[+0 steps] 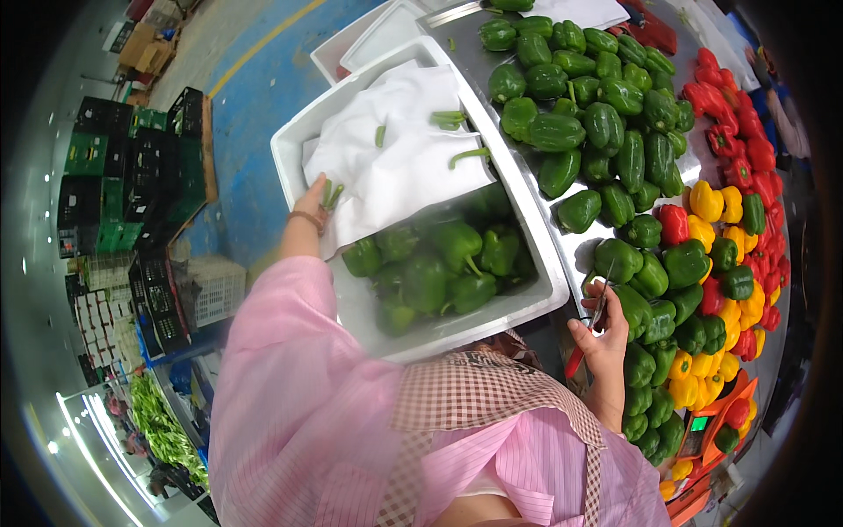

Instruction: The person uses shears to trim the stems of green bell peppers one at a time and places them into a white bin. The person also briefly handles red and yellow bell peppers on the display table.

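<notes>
A white foam box (556, 290) stands before me with green bell peppers (425, 283) inside. White paper or cloth (402, 165) covers its far part, and several cut green stems (449, 119) lie on top. My left hand (314, 201) rests at the box's left side, at the sheet's edge, with short stems (332, 195) beside the fingers; whether it grips them is unclear. Scissors with red handles (575, 359) are in my right hand (604, 336), blades pointing up beside the green bell peppers (618, 260) on the metal table.
Red (757, 155) and yellow bell peppers (708, 201) lie in rows on the metal table (461, 33)'s right side. An orange scale (708, 428) stands at the lower right. Stacked crates (141, 165) are at left. Another person's arm (787, 118) shows at the far right.
</notes>
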### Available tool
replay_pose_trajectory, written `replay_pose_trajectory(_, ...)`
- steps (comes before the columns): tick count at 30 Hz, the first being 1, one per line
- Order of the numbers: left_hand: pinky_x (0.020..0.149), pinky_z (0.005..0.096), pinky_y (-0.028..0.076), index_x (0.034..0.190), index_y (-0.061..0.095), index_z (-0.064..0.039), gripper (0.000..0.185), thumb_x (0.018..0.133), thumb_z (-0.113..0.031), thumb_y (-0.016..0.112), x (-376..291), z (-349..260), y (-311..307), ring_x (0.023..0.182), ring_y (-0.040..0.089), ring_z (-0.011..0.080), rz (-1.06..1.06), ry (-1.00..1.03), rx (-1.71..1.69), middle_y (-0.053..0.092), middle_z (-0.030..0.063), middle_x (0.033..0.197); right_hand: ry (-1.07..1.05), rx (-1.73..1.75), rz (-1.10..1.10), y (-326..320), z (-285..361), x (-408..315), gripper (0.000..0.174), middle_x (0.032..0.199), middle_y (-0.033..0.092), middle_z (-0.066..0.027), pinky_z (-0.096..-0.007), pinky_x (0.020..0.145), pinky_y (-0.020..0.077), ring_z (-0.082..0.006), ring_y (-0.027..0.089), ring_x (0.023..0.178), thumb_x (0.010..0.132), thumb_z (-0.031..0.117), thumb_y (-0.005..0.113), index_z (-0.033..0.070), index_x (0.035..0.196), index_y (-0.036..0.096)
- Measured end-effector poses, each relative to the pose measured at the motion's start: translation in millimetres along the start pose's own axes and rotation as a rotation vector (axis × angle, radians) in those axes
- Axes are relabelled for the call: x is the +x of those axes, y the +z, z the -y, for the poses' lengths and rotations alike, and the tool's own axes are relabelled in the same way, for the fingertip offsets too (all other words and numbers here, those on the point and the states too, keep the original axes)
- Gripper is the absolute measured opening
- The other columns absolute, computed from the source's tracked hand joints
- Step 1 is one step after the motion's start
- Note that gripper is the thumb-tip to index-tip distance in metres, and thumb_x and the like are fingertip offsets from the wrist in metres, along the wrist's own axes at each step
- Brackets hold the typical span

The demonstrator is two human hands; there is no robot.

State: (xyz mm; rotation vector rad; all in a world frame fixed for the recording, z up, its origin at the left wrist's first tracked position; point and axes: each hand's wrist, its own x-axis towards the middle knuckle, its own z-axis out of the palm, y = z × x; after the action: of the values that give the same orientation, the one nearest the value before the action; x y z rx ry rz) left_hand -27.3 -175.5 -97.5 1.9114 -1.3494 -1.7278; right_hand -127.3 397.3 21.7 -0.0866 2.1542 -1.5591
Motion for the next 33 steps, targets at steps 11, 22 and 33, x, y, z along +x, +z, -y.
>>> replay_pose_trajectory(11, 0.096, 0.0461, 0.046, 0.134, 0.051, 0.003, 0.073, 0.086, -0.050, 0.066, -3.5, -25.5, 8.0, 0.114, 0.058, 0.0387, -0.339, 0.228, 0.221, 0.058, 0.0242, 0.130, -0.010, 0.045, -0.008, -18.6, -12.4, -21.2, 0.081, 0.131, 0.059, -0.0136, -0.0339, 0.093, 0.0476, -0.0211, 0.057, 0.110, 0.069, 0.018, 0.083, -0.005, 0.137, 0.046)
replay_pose_trajectory(22, 0.063, 0.0453, 0.041, 0.107, 0.064, 0.001, 0.082, 0.074, -0.075, 0.063, 91.5, 41.2, 20.4, 0.072, 0.053, 0.0288, -0.159, -0.025, 0.313, 0.057, 0.0153, 0.088, 0.015, 0.032, -0.035, -26.2, -24.5, -33.8, 0.083, 0.131, 0.059, -0.0138, -0.0341, 0.095, 0.0476, -0.0209, 0.059, 0.111, 0.069, 0.017, 0.084, -0.005, 0.139, 0.045)
replay_pose_trajectory(33, 0.093, 0.0399, 0.047, 0.132, 0.052, 0.004, 0.060, 0.090, -0.036, 0.067, -13.3, -12.7, -60.9, 0.109, 0.059, 0.0286, 0.168, 0.252, -0.116, 0.059, 0.0178, 0.127, -0.050, 0.061, -0.013, -37.4, -14.6, -37.7, 0.077, 0.127, 0.059, -0.0147, -0.0345, 0.100, 0.0448, -0.0219, 0.058, 0.113, 0.069, 0.014, 0.084, -0.005, 0.135, 0.048)
